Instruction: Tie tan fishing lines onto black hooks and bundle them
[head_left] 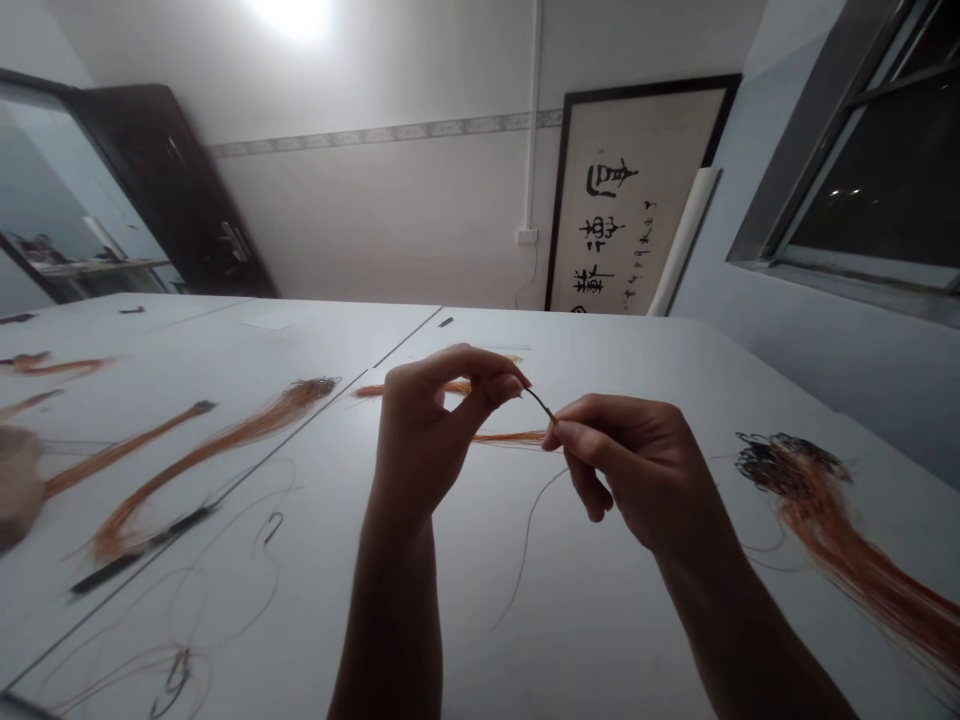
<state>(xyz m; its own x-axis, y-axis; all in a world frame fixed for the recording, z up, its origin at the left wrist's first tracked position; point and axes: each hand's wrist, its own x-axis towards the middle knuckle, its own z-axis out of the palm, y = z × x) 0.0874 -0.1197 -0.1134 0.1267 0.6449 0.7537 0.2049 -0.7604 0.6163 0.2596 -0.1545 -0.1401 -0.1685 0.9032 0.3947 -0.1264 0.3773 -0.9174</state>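
Note:
Between my two raised hands a thin dark fish hook is stretched, slanting down to the right. My left hand pinches its upper end between thumb and forefinger, which hide the bend. The lower end sits in a pinch of my right hand, whose other fingers curl below. A thin loose line hangs from beneath my right hand toward the white table. Behind the hands lie orange strands, partly covered by them.
Bundles of orange line with dark hooks lie at right and left. A dark rod, a loose hook and tangled line with hooks are at left. At the far left edge a blurred hand touches another bundle.

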